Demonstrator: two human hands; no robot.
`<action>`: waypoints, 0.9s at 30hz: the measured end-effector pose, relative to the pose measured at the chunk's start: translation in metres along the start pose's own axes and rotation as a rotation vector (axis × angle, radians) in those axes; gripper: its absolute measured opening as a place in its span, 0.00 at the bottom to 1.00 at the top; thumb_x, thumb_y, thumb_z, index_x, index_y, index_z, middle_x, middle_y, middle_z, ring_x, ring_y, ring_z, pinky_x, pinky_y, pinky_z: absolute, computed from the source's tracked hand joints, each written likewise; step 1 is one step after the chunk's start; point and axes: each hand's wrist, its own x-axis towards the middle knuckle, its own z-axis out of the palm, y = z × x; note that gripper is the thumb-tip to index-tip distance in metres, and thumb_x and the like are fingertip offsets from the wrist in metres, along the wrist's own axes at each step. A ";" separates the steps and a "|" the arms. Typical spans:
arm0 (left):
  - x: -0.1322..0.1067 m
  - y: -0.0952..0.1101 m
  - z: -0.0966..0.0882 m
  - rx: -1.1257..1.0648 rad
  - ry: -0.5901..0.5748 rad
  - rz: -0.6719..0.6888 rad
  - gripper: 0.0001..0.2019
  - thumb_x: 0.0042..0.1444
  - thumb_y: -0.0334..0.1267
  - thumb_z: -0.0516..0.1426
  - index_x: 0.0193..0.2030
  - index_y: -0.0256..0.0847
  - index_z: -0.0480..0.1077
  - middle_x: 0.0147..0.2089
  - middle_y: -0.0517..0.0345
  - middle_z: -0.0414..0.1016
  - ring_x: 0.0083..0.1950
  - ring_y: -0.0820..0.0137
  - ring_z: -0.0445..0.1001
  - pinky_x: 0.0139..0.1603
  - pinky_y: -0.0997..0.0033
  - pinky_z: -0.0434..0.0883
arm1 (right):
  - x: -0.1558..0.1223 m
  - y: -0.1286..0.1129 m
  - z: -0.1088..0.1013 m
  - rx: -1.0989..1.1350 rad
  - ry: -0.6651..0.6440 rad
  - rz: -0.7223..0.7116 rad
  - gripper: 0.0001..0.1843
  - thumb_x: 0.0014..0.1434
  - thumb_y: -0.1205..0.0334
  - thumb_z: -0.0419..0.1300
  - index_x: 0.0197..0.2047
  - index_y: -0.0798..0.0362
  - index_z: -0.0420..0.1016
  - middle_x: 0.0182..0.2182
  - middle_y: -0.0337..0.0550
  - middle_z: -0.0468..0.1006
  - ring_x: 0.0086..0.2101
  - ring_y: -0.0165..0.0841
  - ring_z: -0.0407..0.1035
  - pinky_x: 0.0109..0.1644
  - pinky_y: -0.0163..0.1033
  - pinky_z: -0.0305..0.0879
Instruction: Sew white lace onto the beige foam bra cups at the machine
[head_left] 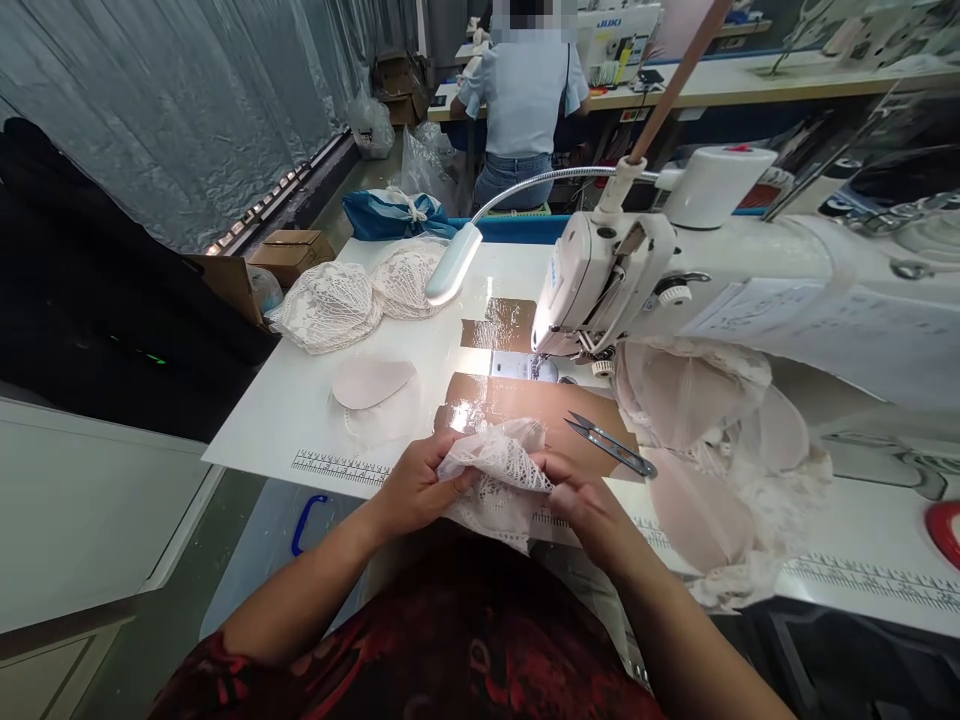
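White lace piece point(495, 505) held at the front edge of the bench point(274, 420), near side of the sewing machine point(581, 270); left fingers point(457, 485) and right fingers point(561, 470) pinched closed on opposite sides. Probably light, limp, snag-prone: grip folded edges, keep mesh off the snips point(609, 443).

Head camera, facing forward and down
It looks from close above the hands point(420, 487), across the surface point(296, 415) to a far seated person point(523, 105).
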 end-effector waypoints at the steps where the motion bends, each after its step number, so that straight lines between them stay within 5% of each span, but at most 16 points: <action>1: -0.001 -0.001 0.002 0.036 0.014 0.039 0.17 0.61 0.48 0.54 0.45 0.36 0.71 0.35 0.56 0.72 0.34 0.71 0.69 0.34 0.75 0.67 | 0.000 0.000 0.002 -0.019 0.027 0.003 0.20 0.56 0.42 0.58 0.35 0.52 0.76 0.33 0.42 0.75 0.37 0.37 0.68 0.40 0.38 0.64; 6: -0.007 -0.007 0.011 -0.053 0.110 0.043 0.21 0.65 0.51 0.47 0.41 0.36 0.72 0.29 0.58 0.69 0.29 0.72 0.66 0.31 0.73 0.65 | 0.001 0.010 0.007 -0.014 0.212 0.035 0.14 0.56 0.51 0.62 0.27 0.52 0.73 0.26 0.38 0.71 0.29 0.32 0.64 0.34 0.36 0.61; 10: -0.004 -0.011 0.016 -0.257 0.305 -0.110 0.21 0.65 0.51 0.46 0.37 0.38 0.72 0.28 0.58 0.71 0.31 0.70 0.69 0.34 0.71 0.68 | -0.002 0.018 0.003 -0.042 0.217 -0.081 0.12 0.55 0.54 0.63 0.25 0.52 0.73 0.24 0.38 0.69 0.28 0.32 0.63 0.33 0.37 0.60; 14: 0.001 -0.014 0.018 -0.424 0.374 -0.205 0.22 0.65 0.52 0.44 0.42 0.40 0.73 0.34 0.56 0.76 0.40 0.64 0.75 0.40 0.65 0.73 | -0.002 0.021 0.001 0.012 0.151 -0.111 0.10 0.55 0.54 0.63 0.28 0.51 0.74 0.25 0.36 0.70 0.27 0.31 0.62 0.33 0.36 0.59; 18: 0.000 -0.012 0.019 -0.422 0.373 -0.189 0.22 0.64 0.54 0.48 0.39 0.39 0.75 0.36 0.55 0.78 0.46 0.61 0.74 0.46 0.64 0.72 | 0.003 0.021 0.006 0.232 0.094 -0.041 0.16 0.52 0.48 0.64 0.40 0.49 0.74 0.33 0.39 0.74 0.33 0.33 0.67 0.38 0.37 0.62; 20: 0.001 -0.010 0.021 -0.445 0.377 -0.190 0.21 0.62 0.54 0.50 0.39 0.38 0.75 0.39 0.54 0.78 0.49 0.59 0.73 0.50 0.64 0.71 | 0.006 0.020 0.009 0.239 0.129 0.014 0.14 0.52 0.49 0.65 0.37 0.50 0.73 0.30 0.37 0.72 0.32 0.31 0.65 0.36 0.35 0.61; 24: 0.006 -0.003 0.024 -0.893 0.380 -0.287 0.24 0.60 0.55 0.52 0.50 0.35 0.71 0.45 0.50 0.77 0.55 0.58 0.71 0.57 0.61 0.67 | 0.008 0.017 0.013 0.189 0.293 0.017 0.13 0.53 0.57 0.66 0.24 0.52 0.68 0.24 0.34 0.66 0.27 0.27 0.59 0.31 0.33 0.58; 27: 0.004 0.003 0.027 -1.217 0.171 -0.347 0.34 0.55 0.60 0.55 0.60 0.35 0.64 0.53 0.46 0.74 0.58 0.55 0.69 0.60 0.57 0.64 | 0.007 0.012 0.014 0.214 0.379 -0.081 0.11 0.54 0.59 0.65 0.24 0.52 0.70 0.25 0.34 0.69 0.28 0.27 0.61 0.32 0.33 0.60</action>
